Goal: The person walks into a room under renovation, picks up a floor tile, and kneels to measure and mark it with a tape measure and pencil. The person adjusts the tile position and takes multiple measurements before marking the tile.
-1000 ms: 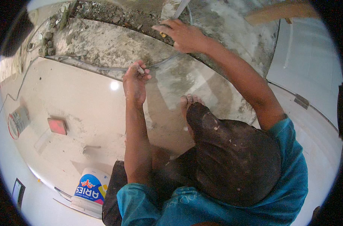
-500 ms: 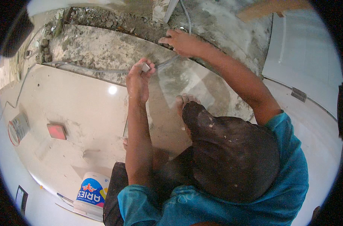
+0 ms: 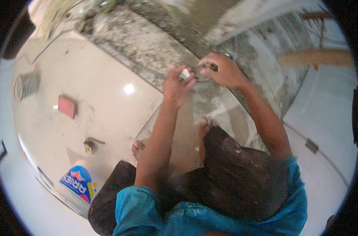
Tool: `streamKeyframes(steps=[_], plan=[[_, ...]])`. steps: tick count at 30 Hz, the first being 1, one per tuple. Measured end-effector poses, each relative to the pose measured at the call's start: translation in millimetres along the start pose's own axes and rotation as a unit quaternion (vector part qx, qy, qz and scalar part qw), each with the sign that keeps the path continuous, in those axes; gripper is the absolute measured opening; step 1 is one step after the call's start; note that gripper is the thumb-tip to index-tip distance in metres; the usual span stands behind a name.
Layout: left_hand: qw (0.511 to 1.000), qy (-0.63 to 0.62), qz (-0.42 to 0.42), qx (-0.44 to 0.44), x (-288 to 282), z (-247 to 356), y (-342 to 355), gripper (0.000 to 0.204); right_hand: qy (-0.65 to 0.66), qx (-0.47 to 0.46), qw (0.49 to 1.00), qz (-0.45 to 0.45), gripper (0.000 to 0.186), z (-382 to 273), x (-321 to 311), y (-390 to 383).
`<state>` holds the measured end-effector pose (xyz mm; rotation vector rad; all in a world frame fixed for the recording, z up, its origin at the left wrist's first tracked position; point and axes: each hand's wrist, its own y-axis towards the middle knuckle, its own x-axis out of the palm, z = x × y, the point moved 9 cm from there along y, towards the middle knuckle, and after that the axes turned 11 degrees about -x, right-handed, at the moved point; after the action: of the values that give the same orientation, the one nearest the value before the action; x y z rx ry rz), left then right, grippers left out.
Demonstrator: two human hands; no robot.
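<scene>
My left hand [image 3: 177,89] is closed on a small whitish, flat-faced piece [image 3: 185,74], held between thumb and fingers; its exact kind is too blurred to tell. Close to its right, my right hand [image 3: 225,71] has its fingers curled toward the thumb. Something small and dark yellowish [image 3: 211,67] shows between them, too smeared to name. Both hands hover over a dusty, mortar-stained strip of floor [image 3: 145,41], beside a channel of rubble. My bare feet rest on the floor below the hands.
On the pale tiled floor [image 3: 108,114] to the left lie a red block-like object [image 3: 66,106] and a small yellow-and-black item [image 3: 88,146]. A grey bucket [image 3: 28,85] lies farther left. A white tub with a blue label [image 3: 79,183] stands near my knee. A wooden plank [image 3: 316,58] is at far right.
The view has turned, shifting the floor in the picture. My right hand has drawn back from the rubble channel toward my left hand, its fingers now curled. The left still holds the small piece.
</scene>
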<state>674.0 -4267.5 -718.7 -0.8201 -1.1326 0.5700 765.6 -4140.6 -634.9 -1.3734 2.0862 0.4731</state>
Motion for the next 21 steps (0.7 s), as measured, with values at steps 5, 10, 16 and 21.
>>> streamKeyframes(steps=[5, 10, 16, 21], plan=[[0.99, -0.121, -0.061, -0.045, -10, 4, 21, 0.025, 0.102, 0.006, 0.994, 0.038, 0.031, -59, 7, 17], [0.947, -0.32, -0.001, -0.011, -38, 83, 49, 0.021, 0.049, 0.099, 0.992, 0.057, 0.025, -43, 10, 8], [0.96, -0.035, -0.087, 0.265, -25, 334, 0, 0.093, 0.009, 0.049, 0.997, 0.061, 0.019, -45, 29, -5], [0.729, 0.573, 0.143, 0.347, -61, 366, -134, 0.055, -0.056, -0.003, 0.998, 0.017, 0.013, -60, 63, 6]])
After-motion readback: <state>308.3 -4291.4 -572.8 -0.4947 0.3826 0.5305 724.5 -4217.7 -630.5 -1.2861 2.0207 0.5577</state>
